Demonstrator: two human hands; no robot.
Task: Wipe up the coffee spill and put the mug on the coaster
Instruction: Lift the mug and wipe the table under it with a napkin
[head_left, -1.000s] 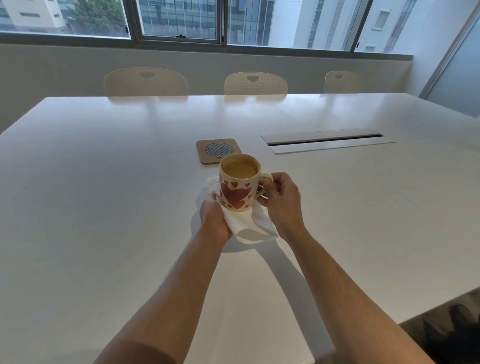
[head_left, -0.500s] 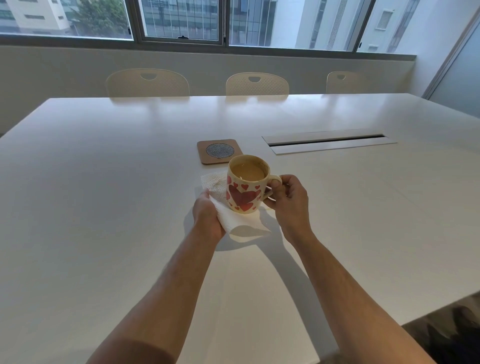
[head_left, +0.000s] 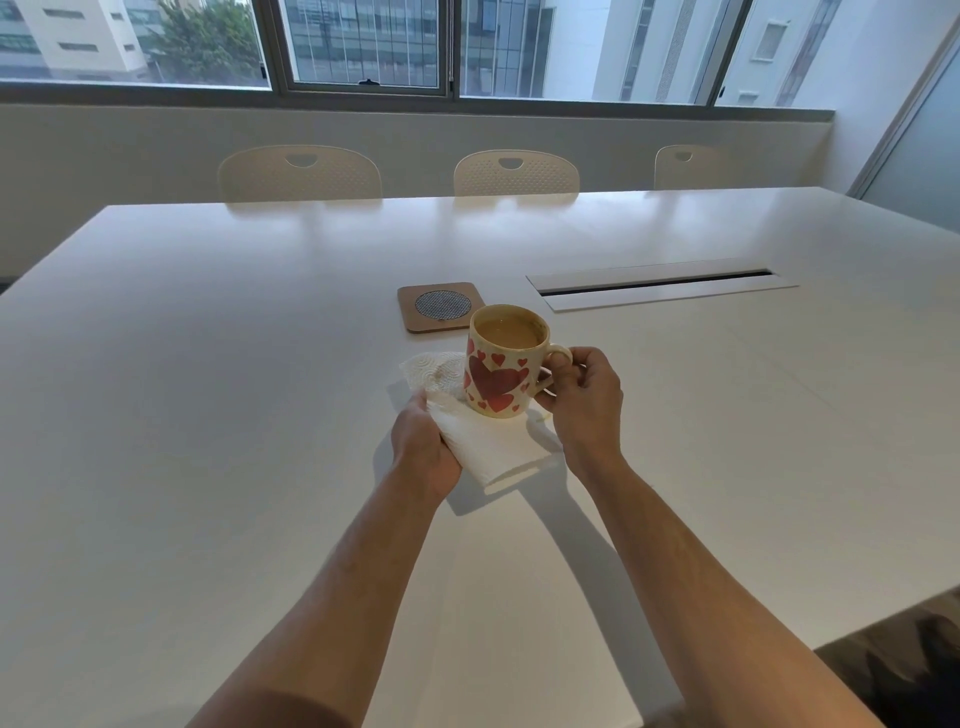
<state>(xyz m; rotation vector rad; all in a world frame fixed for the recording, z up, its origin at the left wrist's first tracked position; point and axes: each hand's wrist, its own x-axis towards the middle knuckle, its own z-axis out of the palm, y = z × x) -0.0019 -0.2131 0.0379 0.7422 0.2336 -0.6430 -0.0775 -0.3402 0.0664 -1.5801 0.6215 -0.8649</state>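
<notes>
A cream mug (head_left: 501, 366) with red hearts, full of milky coffee, is held tilted above the white table (head_left: 208, 415). My right hand (head_left: 584, 400) grips its handle. My left hand (head_left: 423, 449) holds a folded white paper towel (head_left: 488, 447) under and beside the mug's base; a faint brownish stain shows on the towel's far part. A thin coffee ring mark lies on the table just right of the mug's base. The brown square coaster (head_left: 441, 307) with a grey mesh circle lies on the table just behind the mug, nothing on it.
A long cable slot with a raised lid (head_left: 660, 286) sits in the table right of the coaster. Three pale chairs (head_left: 514, 174) stand along the far edge under the windows. The table's near right edge (head_left: 831, 623) drops to dark floor.
The mug has shifted to the right and a little away from me, nearer the coaster. The towel in my left hand has slid left and forward, showing more of its far corner.
</notes>
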